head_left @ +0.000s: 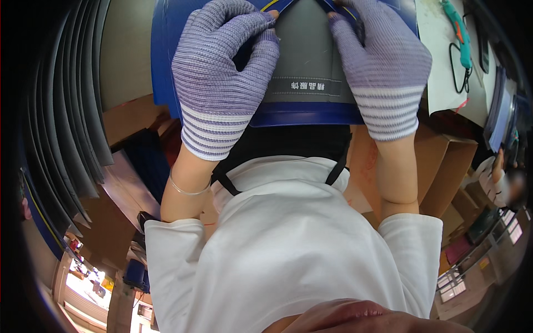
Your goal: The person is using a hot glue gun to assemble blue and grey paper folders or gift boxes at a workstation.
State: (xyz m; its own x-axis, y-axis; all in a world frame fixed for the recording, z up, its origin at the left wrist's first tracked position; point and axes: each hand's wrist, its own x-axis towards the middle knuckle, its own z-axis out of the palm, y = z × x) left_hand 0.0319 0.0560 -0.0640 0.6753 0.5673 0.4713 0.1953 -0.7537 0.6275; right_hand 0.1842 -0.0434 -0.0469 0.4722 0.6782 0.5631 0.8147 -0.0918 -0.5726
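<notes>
A blue-and-grey panel (pixel 308 55) with a pale printed band lies before me, its grey part narrowing toward the top of the view. Blue edges with yellow trim run along the upper part of that grey area. My left hand (pixel 225 72), in a purple-and-white striped knit glove, is closed, its thumb and forefinger pinching the left edge. In a matching glove, my right hand (pixel 388 61) is closed at the right edge, fingertips against the trim. Both palms rest over a larger blue sheet (pixel 164 55). The upper ends of the panel are cut off by the frame.
Several grey sheets (pixel 64 111) hang or stand in a row at left. On the right, a teal hand tool (pixel 458 28) with a black cord lies on a white surface (pixel 436 33), near a dark slim object (pixel 482 47). Cardboard boxes (pixel 444 161) stand below; another person (pixel 494 180) is at far right.
</notes>
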